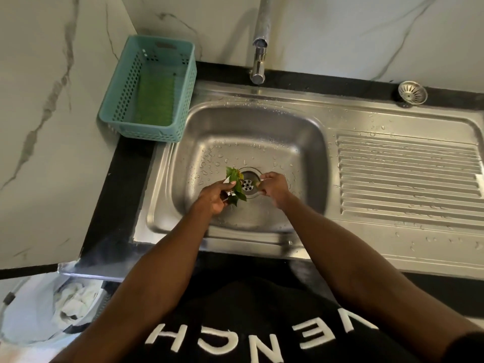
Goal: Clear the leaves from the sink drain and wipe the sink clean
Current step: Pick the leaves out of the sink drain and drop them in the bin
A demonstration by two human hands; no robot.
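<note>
A wet stainless steel sink (262, 127) has its round drain (247, 185) at the bottom of the bowl. My left hand (216, 196) is closed around a bunch of green leaves (235, 186) with a bit of yellow and a small scrap of wrapper, just left of the drain. My right hand (273, 188) is at the drain's right edge, fingers pinched on something small that I cannot make out. The drain holes show between the two hands.
A teal plastic basket (149, 87) holding a green scrub pad (157, 100) stands on the counter at the back left. The faucet (259, 58) rises behind the bowl. A metal drain strainer (412, 92) lies at the back right, above the ribbed draining board (408, 179). A bin with crumpled paper (76, 302) sits at the lower left.
</note>
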